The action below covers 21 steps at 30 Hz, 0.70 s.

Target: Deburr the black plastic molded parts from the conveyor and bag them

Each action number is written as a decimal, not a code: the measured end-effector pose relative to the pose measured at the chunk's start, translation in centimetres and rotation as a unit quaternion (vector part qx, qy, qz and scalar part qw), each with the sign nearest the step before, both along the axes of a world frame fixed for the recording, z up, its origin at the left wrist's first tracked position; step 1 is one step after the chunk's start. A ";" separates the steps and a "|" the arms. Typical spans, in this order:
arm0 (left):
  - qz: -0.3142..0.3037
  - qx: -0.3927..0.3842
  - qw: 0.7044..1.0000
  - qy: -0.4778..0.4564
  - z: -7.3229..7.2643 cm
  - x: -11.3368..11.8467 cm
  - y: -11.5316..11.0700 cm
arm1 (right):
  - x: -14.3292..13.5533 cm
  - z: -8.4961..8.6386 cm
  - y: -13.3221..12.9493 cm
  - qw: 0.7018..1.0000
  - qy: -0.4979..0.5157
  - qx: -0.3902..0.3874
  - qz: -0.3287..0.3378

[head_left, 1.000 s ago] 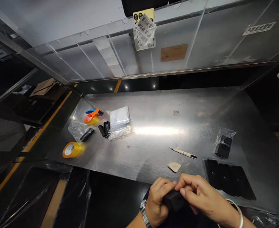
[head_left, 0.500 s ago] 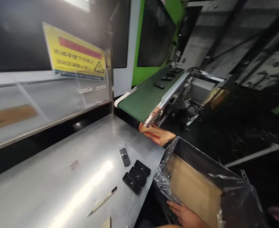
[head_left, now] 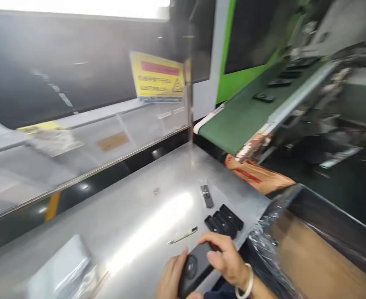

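Note:
A dark, elongated part [head_left: 193,268] with a round recess is held between both hands at the bottom centre. My left hand [head_left: 171,276] grips its left side, fingers along the edge. My right hand [head_left: 228,259], with a pale bracelet at the wrist, has its thumb and fingers closed round the upper right end. Just beyond lie several black parts [head_left: 224,222] side by side on the metal table [head_left: 133,220]. A single dark grey part [head_left: 207,196] lies behind them. The cutter knife [head_left: 183,235] rests left of the black parts.
A green conveyor [head_left: 233,124] carries several black parts at the upper right. At the lower right stands a box lined with clear plastic [head_left: 313,249]. An orange sack [head_left: 260,176] lies under the conveyor's end. Plastic bags [head_left: 61,270] lie at the lower left.
The view has turned left. A hand that was at the box's edge is gone from there; both hands are now over the table with a dark part between them.

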<state>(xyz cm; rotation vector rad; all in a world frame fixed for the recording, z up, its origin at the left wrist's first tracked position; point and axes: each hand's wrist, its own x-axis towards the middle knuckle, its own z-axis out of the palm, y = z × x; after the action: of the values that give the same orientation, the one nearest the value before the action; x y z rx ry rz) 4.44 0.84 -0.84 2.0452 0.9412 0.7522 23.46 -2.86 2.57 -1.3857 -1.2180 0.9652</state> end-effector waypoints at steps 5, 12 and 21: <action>0.070 -0.160 0.968 -0.182 0.7 -0.3 -0.4 | 3.0 -1.9 0.5 0.992 0.119 -0.022 0.037; 0.179 -0.188 0.932 -0.253 -0.2 0.7 -1.9 | 3.3 -2.2 2.6 0.967 0.225 -0.093 0.069; 0.218 -0.111 0.942 -0.232 0.8 -1.5 -0.9 | 0.1 -2.0 4.5 0.980 0.104 -0.168 0.028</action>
<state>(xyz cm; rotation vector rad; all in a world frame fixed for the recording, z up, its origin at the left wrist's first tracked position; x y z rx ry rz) 2.91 -0.07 -0.06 1.3834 1.1462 1.2360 23.61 1.69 0.57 -1.4699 -0.9701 1.3688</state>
